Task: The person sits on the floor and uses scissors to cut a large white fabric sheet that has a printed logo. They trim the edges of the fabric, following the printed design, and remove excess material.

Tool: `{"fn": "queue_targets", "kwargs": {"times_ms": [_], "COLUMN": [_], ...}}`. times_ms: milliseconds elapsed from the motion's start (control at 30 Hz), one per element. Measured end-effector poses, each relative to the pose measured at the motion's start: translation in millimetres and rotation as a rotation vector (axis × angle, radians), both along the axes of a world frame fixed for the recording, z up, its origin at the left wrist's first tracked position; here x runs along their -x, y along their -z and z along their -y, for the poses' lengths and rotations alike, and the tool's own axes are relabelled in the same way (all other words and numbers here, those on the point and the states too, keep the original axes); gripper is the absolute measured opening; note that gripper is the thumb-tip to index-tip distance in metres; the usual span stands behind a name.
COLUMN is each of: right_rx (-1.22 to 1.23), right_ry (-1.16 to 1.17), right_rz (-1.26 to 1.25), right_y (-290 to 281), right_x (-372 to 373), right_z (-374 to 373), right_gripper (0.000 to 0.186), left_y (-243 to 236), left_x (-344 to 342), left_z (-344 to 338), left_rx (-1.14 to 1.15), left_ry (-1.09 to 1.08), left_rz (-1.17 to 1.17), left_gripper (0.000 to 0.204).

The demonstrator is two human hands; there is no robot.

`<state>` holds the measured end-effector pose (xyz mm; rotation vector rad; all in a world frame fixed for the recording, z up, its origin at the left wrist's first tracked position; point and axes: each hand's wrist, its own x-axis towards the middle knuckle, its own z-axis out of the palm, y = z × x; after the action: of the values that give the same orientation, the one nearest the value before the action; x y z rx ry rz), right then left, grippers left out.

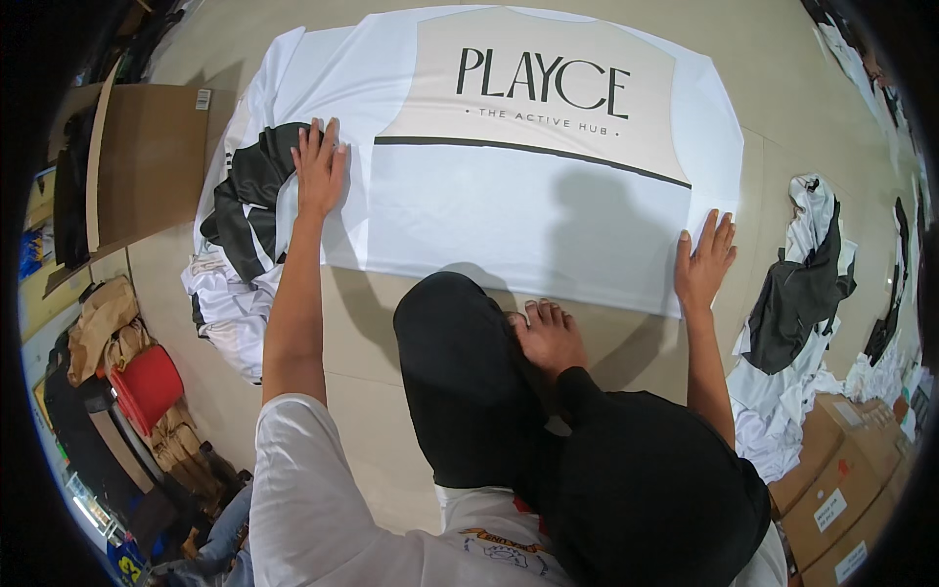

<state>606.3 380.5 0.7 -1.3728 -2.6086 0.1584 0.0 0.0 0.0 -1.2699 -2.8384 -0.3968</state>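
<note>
A large sheet of white fabric (460,215) lies spread on the floor, with a cream printed panel (548,59) bearing dark lettering and a black lower border. My left hand (320,174) rests flat on the fabric's left part, fingers stretched out, touching the edge of a crumpled black-and-white cloth bundle (256,191). Near the lower right corner of the sheet, my right hand (702,266) lies palm down with fingers apart. Neither hand grips anything. My bare foot (550,338) is just below the fabric's near edge, between my black-clad knees.
To the left stand a cardboard box (152,161) and a red-backed chair (147,389) draped with tan cloth. Crumpled black and white garments (797,303) lie on the tiled floor at right. Below them are stacked cardboard boxes (846,484).
</note>
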Motion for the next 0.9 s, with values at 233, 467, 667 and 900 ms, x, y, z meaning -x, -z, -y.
{"fn": "queue_targets", "kwargs": {"times_ms": [233, 467, 667, 900], "right_rx": [-0.022, -0.022, -0.024, 0.003], "right_ry": [-0.008, 0.002, -0.005, 0.005], "right_rz": [0.004, -0.003, 0.006, -0.007], "right_y": [-4.3, -2.8, -3.6, -2.6], "right_x": [-0.7, -0.9, 0.5, 0.1], "right_z": [-4.7, 1.7, 1.7, 3.6], "right_gripper": [0.077, 0.078, 0.078, 0.078], "left_y": [10.4, 6.4, 7.3, 13.3], "left_x": [-12.8, -28.6, -9.0, 6.9], "left_z": [6.3, -20.7, -28.8, -26.9], "left_rx": [0.017, 0.025, 0.049, 0.09], "left_ry": [-0.015, 0.017, -0.092, -0.168], "left_rz": [-0.057, -0.032, -0.007, -0.071], "left_gripper": [0.062, 0.064, 0.067, 0.068]}}
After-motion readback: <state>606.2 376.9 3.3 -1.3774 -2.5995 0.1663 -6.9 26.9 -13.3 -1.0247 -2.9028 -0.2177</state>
